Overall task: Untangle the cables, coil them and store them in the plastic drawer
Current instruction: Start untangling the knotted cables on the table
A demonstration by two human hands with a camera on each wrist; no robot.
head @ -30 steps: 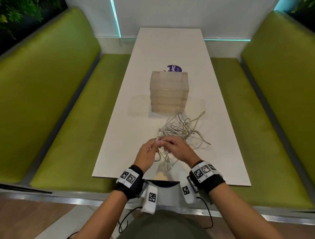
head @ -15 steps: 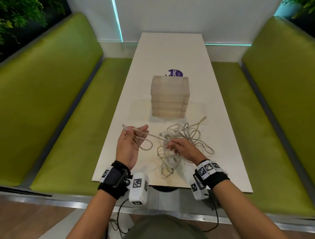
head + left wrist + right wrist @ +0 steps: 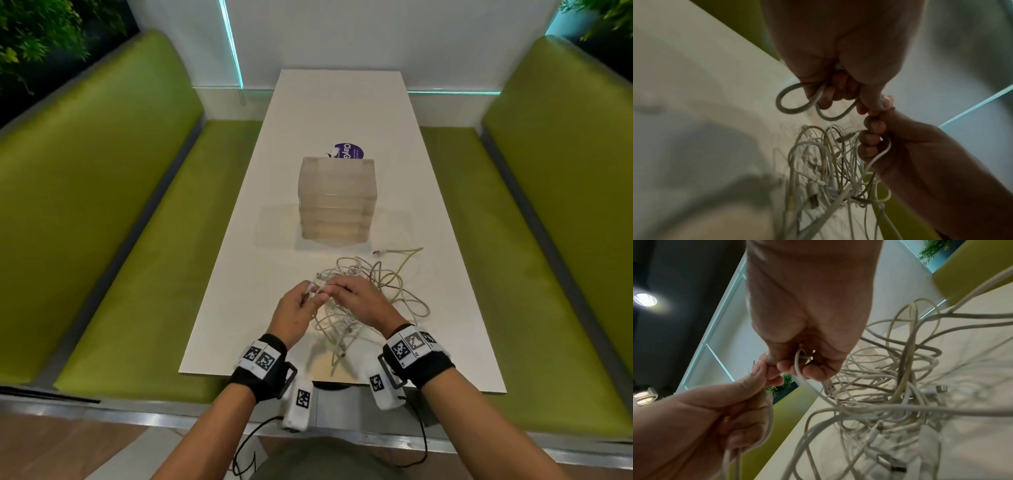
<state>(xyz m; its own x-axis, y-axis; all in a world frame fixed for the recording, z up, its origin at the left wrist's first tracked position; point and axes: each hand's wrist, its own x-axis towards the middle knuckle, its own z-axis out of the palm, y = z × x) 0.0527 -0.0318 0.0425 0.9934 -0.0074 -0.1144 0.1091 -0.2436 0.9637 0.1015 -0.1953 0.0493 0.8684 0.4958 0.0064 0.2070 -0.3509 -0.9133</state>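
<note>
A tangle of white cables [image 3: 363,294] lies on the near part of the white table [image 3: 342,113], partly lifted. My left hand [image 3: 299,308] grips small loops of one white cable [image 3: 795,99] in its curled fingers. My right hand [image 3: 356,298] pinches the same cable [image 3: 799,369] where it leaves the tangle [image 3: 890,386]. The two hands touch at the fingertips just above the pile. The translucent plastic drawer unit [image 3: 337,200] stands behind the tangle at mid-table, its drawers closed.
A purple round sticker [image 3: 347,151] lies behind the drawer unit. Green benches [image 3: 113,212] flank the table on both sides. One cable end [image 3: 397,253] stretches toward the right of the drawer unit. The near table edge [image 3: 342,382] is just below my wrists.
My left hand, which had pulled a cable end out to the left, has come back to meet the right hand over the tangle, now holding loops of that cable.
</note>
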